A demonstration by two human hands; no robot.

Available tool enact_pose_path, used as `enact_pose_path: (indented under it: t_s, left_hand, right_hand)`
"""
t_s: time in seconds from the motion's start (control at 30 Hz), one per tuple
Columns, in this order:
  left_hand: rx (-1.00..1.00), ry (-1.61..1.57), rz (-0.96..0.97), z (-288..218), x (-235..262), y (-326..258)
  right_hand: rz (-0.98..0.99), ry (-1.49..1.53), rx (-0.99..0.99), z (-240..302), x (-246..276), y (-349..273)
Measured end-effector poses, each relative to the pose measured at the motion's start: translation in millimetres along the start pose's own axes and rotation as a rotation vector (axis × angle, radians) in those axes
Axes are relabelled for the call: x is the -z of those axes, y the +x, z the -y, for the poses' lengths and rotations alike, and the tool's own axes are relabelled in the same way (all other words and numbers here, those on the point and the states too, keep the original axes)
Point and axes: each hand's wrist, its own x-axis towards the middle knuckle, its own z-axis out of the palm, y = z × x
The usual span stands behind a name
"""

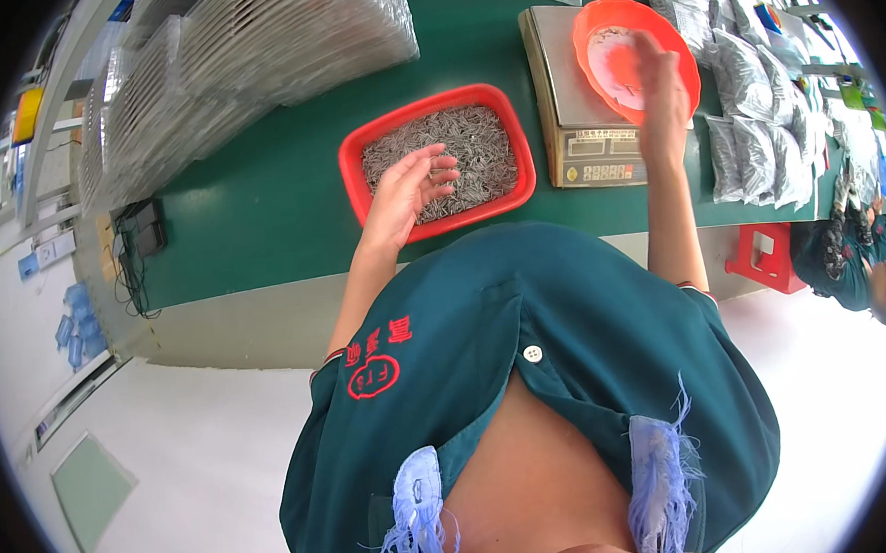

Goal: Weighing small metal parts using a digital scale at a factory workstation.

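I am looking through a single head-worn fisheye view, and it is pointing steeply down over the person's own chest and lap. The green table is curving across from ten to two o'clock, fairly near. The white floor is filling seven and four o'clock. Straight edges are bending toward the dark rim, and I am getting no second view.

— What sort of place is this?
— A factory packing station: a long green desk carries a digital scale
— What else shows it?
— Left of the scale sits a red tray of small metal parts, right of it filled clear bags, and far left stacked plastic trays
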Motion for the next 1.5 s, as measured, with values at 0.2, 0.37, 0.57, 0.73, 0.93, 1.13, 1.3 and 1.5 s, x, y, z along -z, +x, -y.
enact_pose_path:
  t_s: [0.2,0.37,0.57,0.73,0.93,1.13,1.3,1.5]
  left_hand:
    - [-0.007,0.202,0.171,-22,-44,2]
    - [-0.144,0.219,0.154,-31,-48,-4]
    - [-0.179,0.032,0.108,-34,-37,-9]
    - [-0.160,-0.104,0.125,-37,-36,-13]
    - [-0.083,-0.083,0.158,-36,-43,-13]
    - [-0.055,-0.073,0.189,-35,-47,-14]
    - [-0.063,-0.278,0.271,-38,-42,-10]
    - [-0.156,-0.593,0.233,-28,6,3]
  right_hand:
    - [0.649,1.182,-1.013,-16,-109,-63]
    - [0.888,1.430,-1.048,-24,-131,-83]
    - [0.843,1.529,-1.118,-22,-130,-83]
    - [0.700,1.502,-1.232,-16,-126,-85]
    - [0.645,1.412,-1.226,-13,-124,-85]
    - [0.714,1.499,-1.130,-25,-121,-91]
    - [0.849,1.787,-1.124,-26,-118,-91]
    - [0.573,1.653,-1.061,-21,-101,-74]
